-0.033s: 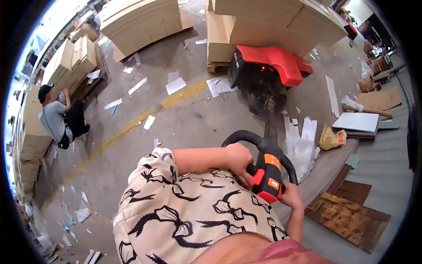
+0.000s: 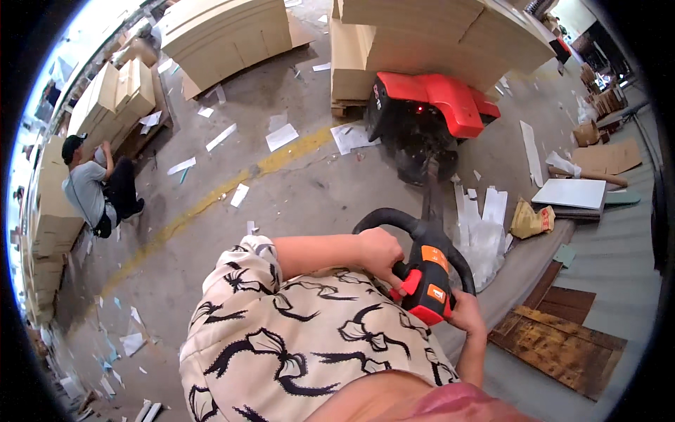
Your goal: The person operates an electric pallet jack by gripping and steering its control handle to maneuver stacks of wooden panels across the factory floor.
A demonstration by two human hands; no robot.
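One co-worker (image 2: 88,184) is crouched over on the far left by some boxes (image 2: 48,190), so I'd glance that way before doing anything quick with that machine. Next along, the floor (image 2: 309,190) is a mess, with loose paper (image 2: 282,137) lying near the yellow line (image 2: 162,235). I'd steer around the scraps if possible, they could snag underneath. Then the left hand (image 2: 382,250), curled round the left side of the handle (image 2: 427,274) right by a red switch (image 2: 410,283); can't tell if it's pressing anything. Handle's really close to the patterned shirt (image 2: 302,337), so imo a bit more body room and a light touch would help. From there the shaft (image 2: 434,200) runs up to the red truck (image 2: 450,105), which looks right up against a big stack (image 2: 450,46). Right hand (image 2: 466,313) is grasping the handle's other side, fingers partly hidden. Beyond that there's crumpled plastic (image 2: 481,243), then a yellow bag (image 2: 532,219) and a white board (image 2: 569,193), so I'd swing gently on that side.
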